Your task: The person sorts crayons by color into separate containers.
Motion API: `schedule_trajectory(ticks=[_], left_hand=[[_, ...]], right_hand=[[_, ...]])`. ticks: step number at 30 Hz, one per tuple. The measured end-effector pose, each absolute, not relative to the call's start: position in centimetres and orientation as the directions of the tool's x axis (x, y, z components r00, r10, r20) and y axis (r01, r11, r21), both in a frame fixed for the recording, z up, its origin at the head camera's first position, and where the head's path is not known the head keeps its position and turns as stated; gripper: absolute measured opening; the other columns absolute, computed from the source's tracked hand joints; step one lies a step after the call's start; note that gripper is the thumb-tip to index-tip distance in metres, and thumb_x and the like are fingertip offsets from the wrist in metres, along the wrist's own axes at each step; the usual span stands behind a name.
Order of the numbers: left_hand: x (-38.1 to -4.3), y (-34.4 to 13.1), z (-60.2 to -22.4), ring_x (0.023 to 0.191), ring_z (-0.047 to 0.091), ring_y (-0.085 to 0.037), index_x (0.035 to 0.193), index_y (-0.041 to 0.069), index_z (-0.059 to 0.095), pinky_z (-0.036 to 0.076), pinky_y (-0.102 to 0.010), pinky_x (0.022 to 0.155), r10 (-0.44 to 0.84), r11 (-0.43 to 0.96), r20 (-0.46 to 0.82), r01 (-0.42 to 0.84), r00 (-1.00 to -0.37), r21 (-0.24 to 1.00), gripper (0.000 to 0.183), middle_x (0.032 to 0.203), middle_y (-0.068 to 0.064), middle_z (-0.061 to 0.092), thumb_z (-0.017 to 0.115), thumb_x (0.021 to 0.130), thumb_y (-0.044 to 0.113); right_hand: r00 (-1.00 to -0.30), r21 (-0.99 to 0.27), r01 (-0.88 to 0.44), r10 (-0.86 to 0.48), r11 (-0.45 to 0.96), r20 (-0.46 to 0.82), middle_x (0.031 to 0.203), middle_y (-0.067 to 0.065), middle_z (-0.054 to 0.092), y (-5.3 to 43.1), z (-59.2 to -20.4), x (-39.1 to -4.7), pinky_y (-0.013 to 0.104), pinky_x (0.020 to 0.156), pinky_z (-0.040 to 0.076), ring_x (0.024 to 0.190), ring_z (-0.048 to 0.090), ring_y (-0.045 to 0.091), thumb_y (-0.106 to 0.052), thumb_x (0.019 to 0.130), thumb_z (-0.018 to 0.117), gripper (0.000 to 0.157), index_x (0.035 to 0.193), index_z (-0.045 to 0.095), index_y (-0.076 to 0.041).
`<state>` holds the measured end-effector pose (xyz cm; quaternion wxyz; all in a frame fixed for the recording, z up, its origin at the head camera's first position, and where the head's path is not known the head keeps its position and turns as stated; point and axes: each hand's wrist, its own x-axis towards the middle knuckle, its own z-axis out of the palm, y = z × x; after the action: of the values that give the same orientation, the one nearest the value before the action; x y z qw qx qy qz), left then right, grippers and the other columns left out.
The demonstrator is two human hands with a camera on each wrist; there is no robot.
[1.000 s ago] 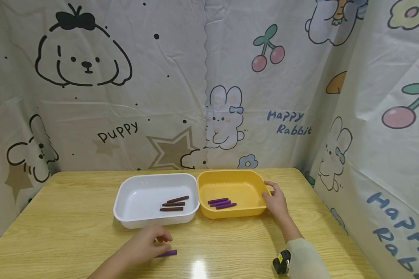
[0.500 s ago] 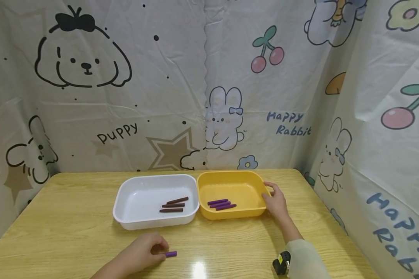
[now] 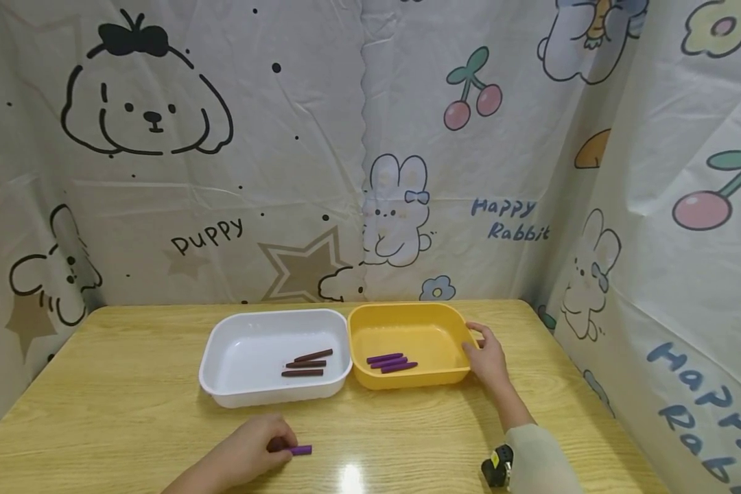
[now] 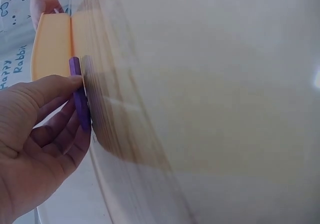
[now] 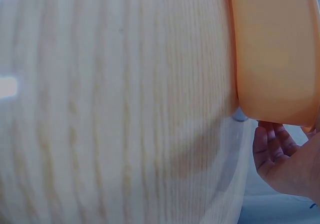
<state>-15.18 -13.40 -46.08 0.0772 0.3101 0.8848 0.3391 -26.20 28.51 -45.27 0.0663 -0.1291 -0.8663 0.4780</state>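
My left hand (image 3: 253,442) is low over the table in front of the white tray (image 3: 272,398). It pinches a purple crayon (image 3: 301,450) lying along the tabletop; in the left wrist view the thumb presses one side of this crayon (image 4: 81,101) and the fingers are behind it. The yellow tray (image 3: 420,379) stands at the white one's right side, touching or nearly so. At its right end my right hand (image 3: 488,357) holds the rim, thumb over the edge and fingers outside. Several purple crayons (image 3: 392,362) lie inside the yellow tray.
Dark brown crayons (image 3: 305,364) lie in the right part of the white tray. A small black device (image 3: 497,466) sits at the right wrist by the sleeve. Patterned cloth (image 3: 296,171) hangs along the table's back and sides. The wooden table (image 3: 130,384) is shiny.
My left hand has come down and slightly back from above the purple crayon and now pinches it. The right hand keeps its hold on the yellow tray.
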Motion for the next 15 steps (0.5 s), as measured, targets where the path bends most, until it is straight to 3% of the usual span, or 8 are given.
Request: schedule_trajectory(ticks=[15], left_hand=[[-15.6, -13.0, -44.7, 0.068, 0.045, 0.003, 0.085, 0.014, 0.07, 0.042, -0.019, 0.06, 0.562, 0.602, 0.048, 0.449, -0.825, 0.661, 0.004, 0.074, 0.013, 0.054, 0.07, 0.081, 0.015]], right_hand=[[-0.957, -0.839, 0.163, 0.289, 0.52, -0.007, 0.113, 0.026, 0.055, 28.6, -45.3, -26.2, 0.025, 0.059, 0.051, 0.081, 0.062, 0.024, -0.012, 0.093, 0.053, 0.043, 0.136, 0.045, -0.015]])
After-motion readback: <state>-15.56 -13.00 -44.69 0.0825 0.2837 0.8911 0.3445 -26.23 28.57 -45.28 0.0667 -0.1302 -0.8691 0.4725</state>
